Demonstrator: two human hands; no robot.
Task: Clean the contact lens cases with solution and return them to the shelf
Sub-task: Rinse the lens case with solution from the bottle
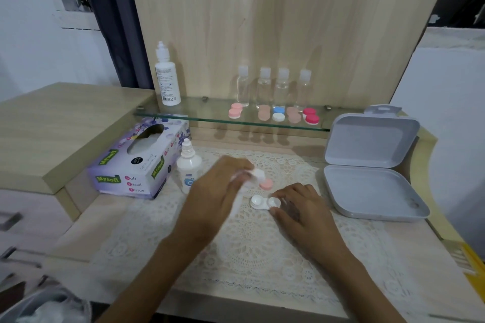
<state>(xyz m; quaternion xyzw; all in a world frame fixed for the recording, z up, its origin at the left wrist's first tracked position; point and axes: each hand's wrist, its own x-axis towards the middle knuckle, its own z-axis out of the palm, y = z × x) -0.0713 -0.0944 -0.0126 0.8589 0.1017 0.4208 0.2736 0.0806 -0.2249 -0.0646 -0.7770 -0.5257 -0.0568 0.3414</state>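
Open white lens case (pixel 262 202) laid on lace mat (pixel 262 257) on bench (pixel 409 244), wells up. Its right end pinched by right hand (pixel 299 204), likely steadied for wiping. Tissue (pixel 237 200) gripped in left hand (pixel 223 186), blurred, just beside case. Pink cap (pixel 266 184) set aside nearby. Solution bottle (pixel 189 168) kept within reach. Other cases (pixel 278 114) lined on glass shelf (pixel 183 114).
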